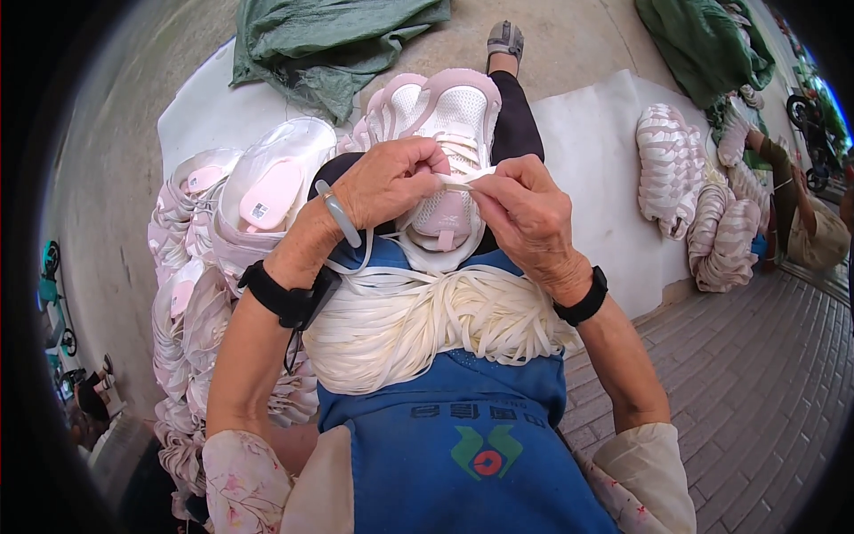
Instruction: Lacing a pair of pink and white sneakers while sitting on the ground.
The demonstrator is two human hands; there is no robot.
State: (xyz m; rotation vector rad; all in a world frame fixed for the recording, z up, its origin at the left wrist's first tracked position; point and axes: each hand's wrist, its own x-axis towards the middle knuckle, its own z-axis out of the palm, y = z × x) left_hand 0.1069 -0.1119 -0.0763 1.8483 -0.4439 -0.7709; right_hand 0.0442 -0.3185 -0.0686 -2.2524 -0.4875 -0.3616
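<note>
A pink and white sneaker upper (454, 111) lies across my lap, its toe pointing away from me. White laces cross its front part. Over its tongue both hands meet on a flat white shoelace (456, 182). My left hand (398, 181) pinches the lace between thumb and fingers, and a grey-white bangle sits on that wrist. From the other side my right hand (525, 209) pinches the same lace, a short stretch of it showing between the two hands. A thick bundle of cream laces (436, 325) rests on my blue apron (445, 427), just below the shoe.
Stacked pink-white shoe uppers (191, 267) stand at my left, with one wide-open upper (276, 191) on top. Bundled uppers (669, 169) lie on a white sheet (592, 178) at the right. Green cloth (329, 44) is heaped ahead. Another person's arm (783, 182) shows far right.
</note>
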